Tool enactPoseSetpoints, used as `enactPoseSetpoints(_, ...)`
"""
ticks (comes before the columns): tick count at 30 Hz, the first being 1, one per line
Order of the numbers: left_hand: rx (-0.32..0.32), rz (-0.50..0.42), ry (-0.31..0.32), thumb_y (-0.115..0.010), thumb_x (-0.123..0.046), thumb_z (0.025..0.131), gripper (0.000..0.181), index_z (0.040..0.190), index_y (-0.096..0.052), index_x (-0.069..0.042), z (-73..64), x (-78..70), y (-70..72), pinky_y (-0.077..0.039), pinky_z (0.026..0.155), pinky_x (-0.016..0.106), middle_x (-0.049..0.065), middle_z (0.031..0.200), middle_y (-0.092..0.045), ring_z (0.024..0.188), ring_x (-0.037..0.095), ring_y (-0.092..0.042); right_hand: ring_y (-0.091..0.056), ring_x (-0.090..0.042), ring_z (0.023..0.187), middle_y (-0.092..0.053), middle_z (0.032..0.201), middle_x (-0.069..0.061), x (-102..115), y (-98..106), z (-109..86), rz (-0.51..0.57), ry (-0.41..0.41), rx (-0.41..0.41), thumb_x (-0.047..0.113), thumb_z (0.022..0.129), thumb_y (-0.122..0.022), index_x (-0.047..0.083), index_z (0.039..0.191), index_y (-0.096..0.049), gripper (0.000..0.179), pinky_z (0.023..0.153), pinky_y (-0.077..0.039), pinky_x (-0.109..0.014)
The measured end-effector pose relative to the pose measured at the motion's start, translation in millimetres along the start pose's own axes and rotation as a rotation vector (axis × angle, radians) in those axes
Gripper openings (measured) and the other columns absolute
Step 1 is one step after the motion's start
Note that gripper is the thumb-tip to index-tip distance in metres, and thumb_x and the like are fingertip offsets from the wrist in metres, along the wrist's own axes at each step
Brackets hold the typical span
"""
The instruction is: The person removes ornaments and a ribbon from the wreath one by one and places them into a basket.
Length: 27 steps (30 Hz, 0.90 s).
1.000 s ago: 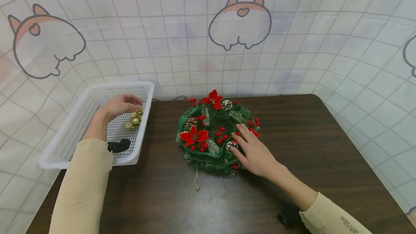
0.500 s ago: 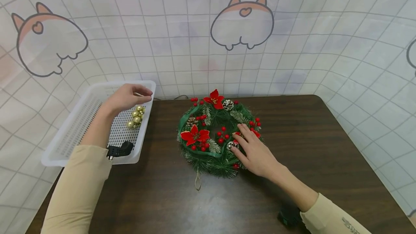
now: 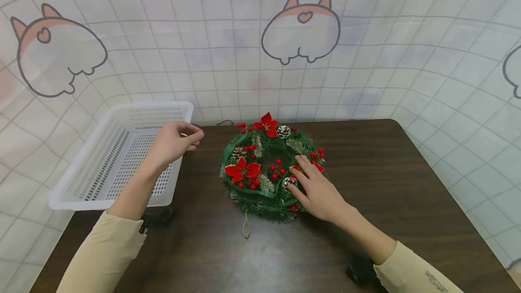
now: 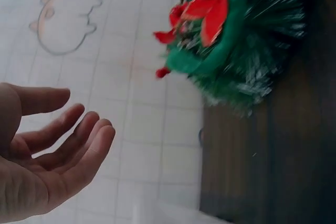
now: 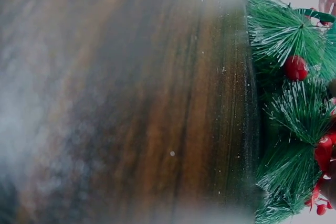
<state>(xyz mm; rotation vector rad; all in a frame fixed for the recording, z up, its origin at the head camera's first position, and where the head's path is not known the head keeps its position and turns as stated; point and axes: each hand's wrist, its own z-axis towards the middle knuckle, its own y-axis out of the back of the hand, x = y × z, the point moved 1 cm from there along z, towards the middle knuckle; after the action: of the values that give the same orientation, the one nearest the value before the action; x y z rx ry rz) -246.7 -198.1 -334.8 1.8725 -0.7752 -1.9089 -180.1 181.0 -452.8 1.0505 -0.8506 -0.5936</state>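
A green Christmas wreath (image 3: 268, 209) with red poinsettias, red berries and frosted pinecones lies on the table. My right hand (image 3: 319, 191) rests on its right side, fingers spread over a pinecone (image 3: 289, 183). Pine needles of the wreath (image 5: 296, 114) fill the right edge of the right wrist view, where little of that hand shows. My left hand (image 3: 175, 144) hovers at the right rim of a white plastic basket (image 3: 87, 205). In the left wrist view the left hand (image 4: 50, 150) has loosely bent fingers, a gap to the thumb and nothing held. Gold balls seen earlier are out of sight.
The dark wooden table (image 3: 366, 162) backs onto a white gridded cloth (image 3: 228, 35) with cartoon animal drawings. A twine loop (image 3: 246, 228) hangs off the wreath's near side. Black wrist-worn devices show under both forearms, the right one (image 3: 360, 271) near the table's front.
My left hand has moved right and slightly toward me, from over the basket to its right rim. The gold ball cluster no longer shows. The right hand stays on the wreath.
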Motion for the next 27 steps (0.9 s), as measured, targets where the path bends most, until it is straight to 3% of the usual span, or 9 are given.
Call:
enactPoseSetpoints(4,-0.029,-0.07,-0.015,-0.065,-0.02,0.104,0.03,0.121,-0.069,0.004,-9.1,7.4,-18.3,-0.059,0.079,0.026,0.022,0.112,-0.069,0.094,0.03,-0.071,-0.016,-0.035,0.154,-0.025,0.165,-0.023,0.7,-0.2,-0.5,0.006,-0.002,0.001,0.042,0.108,-0.051,-0.003,0.149,-0.05,0.06,0.121,-0.023,-0.053)
enactPoseSetpoints(11,-0.042,-0.373,0.016,-0.064,-0.012,0.103,0.03,0.123,-0.064,0.01,-23.0,23.7,-50.8,-0.058,0.09,0.038,0.023,0.115,-0.064,0.098,0.031,-0.067,-0.015,-0.035,0.155,-0.024,0.165,-0.022,0.8,-0.2,-0.3,0.001,-0.006,0.0,0.042,0.108,-0.051,-0.002,0.15,-0.049,0.06,0.121,-0.023,-0.053)
enactPoseSetpoints(14,-0.043,-0.426,0.046,-0.065,-0.012,0.103,0.03,0.125,-0.064,0.009,-30.5,27.2,-62.8,-0.057,0.091,0.038,0.022,0.116,-0.064,0.096,0.029,-0.068,-0.015,-0.035,0.155,-0.024,0.165,-0.022,1.8,0.7,-0.8,0.007,-0.007,0.007,0.042,0.108,-0.051,-0.002,0.149,-0.049,0.06,0.12,-0.024,-0.054)
enactPoseSetpoints(21,-0.018,-0.535,0.121,-0.063,-0.01,0.104,0.035,0.132,-0.059,0.011,-39.7,34.5,-84.3,-0.054,0.097,0.046,0.029,0.121,-0.062,0.103,0.038,-0.069,-0.015,-0.035,0.154,-0.024,0.165,-0.022,1.8,2.6,-0.5,0.002,-0.015,0.005,0.042,0.109,-0.05,-0.002,0.149,-0.05,0.06,0.12,-0.025,-0.054)
enactPoseSetpoints(27,0.014,-0.588,0.195,-0.06,-0.006,0.105,0.039,0.138,-0.052,0.012,-42.1,46.6,-95.0,-0.053,0.098,0.045,0.026,0.124,-0.061,0.103,0.03,-0.07,-0.015,-0.035,0.155,-0.023,0.166,-0.022,2.5,0.2,0.2,0.01,-0.017,0.012,0.043,0.109,-0.049,-0.002,0.15,-0.049,0.061,0.12,-0.024,-0.054)
